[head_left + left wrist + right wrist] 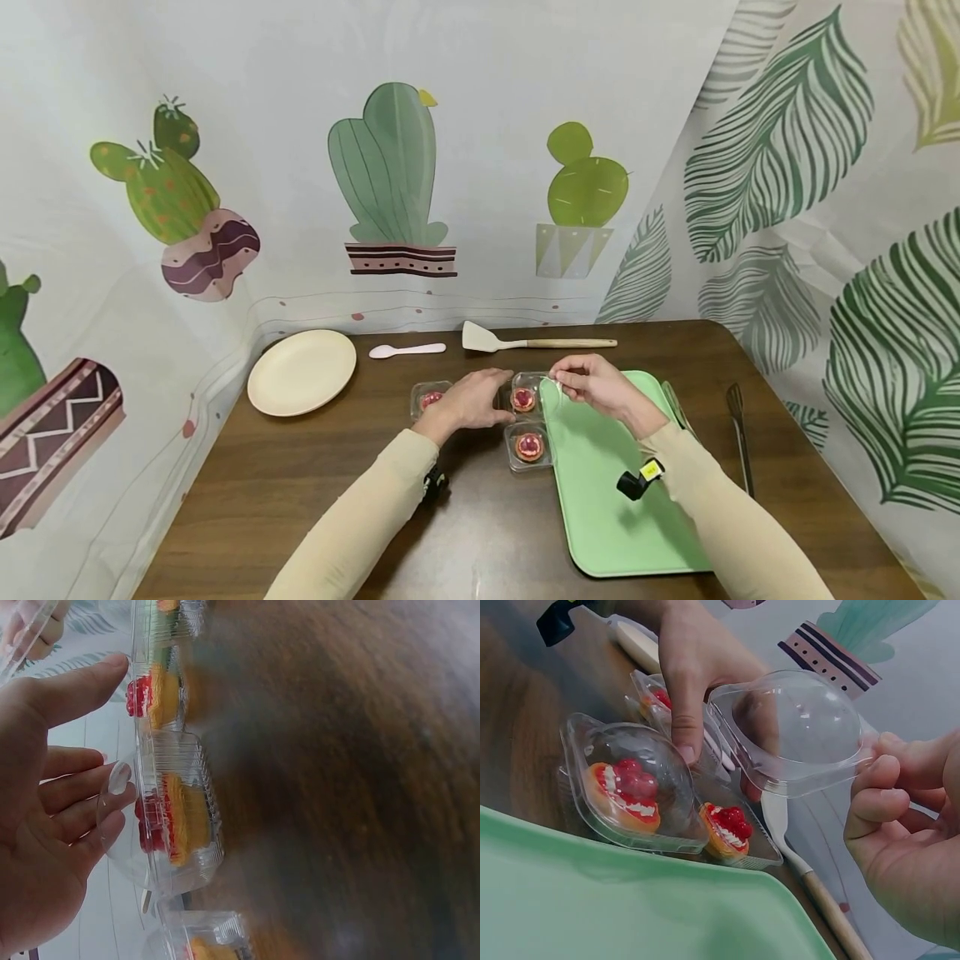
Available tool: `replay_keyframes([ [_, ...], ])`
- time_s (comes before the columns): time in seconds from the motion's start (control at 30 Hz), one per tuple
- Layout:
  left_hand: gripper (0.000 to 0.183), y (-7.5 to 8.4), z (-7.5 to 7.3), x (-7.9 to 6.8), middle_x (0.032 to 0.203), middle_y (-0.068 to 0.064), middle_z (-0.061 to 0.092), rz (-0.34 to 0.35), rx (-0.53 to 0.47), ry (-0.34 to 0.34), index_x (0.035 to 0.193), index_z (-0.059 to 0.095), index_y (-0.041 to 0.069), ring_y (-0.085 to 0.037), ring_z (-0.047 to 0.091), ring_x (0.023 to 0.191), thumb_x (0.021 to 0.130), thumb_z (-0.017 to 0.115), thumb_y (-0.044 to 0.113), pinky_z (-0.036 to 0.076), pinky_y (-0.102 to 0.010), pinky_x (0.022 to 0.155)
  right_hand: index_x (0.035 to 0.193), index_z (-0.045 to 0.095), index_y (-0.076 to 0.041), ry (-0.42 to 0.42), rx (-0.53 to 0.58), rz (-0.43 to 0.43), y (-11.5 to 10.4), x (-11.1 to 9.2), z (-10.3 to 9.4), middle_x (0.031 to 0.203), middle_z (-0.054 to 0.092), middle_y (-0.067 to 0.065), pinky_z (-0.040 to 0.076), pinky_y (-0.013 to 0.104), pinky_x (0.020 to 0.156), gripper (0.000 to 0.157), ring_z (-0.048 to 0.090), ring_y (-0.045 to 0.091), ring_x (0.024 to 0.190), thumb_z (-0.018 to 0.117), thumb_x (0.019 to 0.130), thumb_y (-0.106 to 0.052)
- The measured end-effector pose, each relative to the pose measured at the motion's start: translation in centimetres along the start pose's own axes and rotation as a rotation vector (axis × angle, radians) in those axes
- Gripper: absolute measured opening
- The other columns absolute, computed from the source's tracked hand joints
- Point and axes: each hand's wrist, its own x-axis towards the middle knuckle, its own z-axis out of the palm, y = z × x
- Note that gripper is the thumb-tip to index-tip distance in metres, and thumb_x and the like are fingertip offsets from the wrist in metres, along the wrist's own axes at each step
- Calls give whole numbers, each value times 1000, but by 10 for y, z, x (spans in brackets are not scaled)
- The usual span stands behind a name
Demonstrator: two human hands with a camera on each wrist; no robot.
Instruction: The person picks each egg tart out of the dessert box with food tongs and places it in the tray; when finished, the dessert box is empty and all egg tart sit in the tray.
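My right hand (596, 387) pinches the corner of a clear plastic lid (802, 735) between thumb and fingers, holding it raised. Below it, a red-topped tart (727, 831) sits in a clear container at the tray's far left corner; whether lid and container are joined I cannot tell. Nearer me stands a second tart container (528, 448), its domed lid (641, 761) over the tart. My left hand (474, 402) hovers beside these containers, thumb spread from loosely bent fingers, gripping nothing. A third container (429, 398) lies partly hidden behind that hand.
A green tray (618, 508) lies under my right arm. Along the back are a cream plate (302, 372), a pale spoon (407, 351) and a wooden-handled spatula (540, 342). A dark slotted utensil (741, 437) and another utensil (675, 404) lie at the right.
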Motion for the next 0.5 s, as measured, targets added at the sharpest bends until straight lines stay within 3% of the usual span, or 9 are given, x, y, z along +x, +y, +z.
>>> replay_keyframes([
  [0.13,85,0,1,1,147,-15,48,5,-2,2,146,43,5,-28,48,133,81,75,48,38,-39,113,101,63,2,-19,4,-16,-1,-5,1,73,57,0,36,18,51,11,49,8,61,53,98,-3],
  [0.2,84,0,1,1,147,-15,48,8,-3,2,146,43,4,-27,48,133,81,75,47,38,-38,113,101,63,2,-28,-2,-26,-2,-7,1,73,58,0,37,18,52,11,49,8,62,53,98,-2],
  [0.37,83,0,2,1,145,-14,50,23,6,9,144,45,3,-26,49,133,81,75,47,38,-36,113,107,56,17,-41,-18,-49,-2,-12,3,73,57,0,35,20,52,20,49,8,63,52,98,-1],
  [0.5,83,0,3,1,145,-15,50,27,9,11,144,45,3,-26,49,133,81,75,47,39,-36,113,103,60,11,-49,-14,-57,-2,-16,5,73,57,1,33,22,53,15,49,9,63,54,97,-2],
])
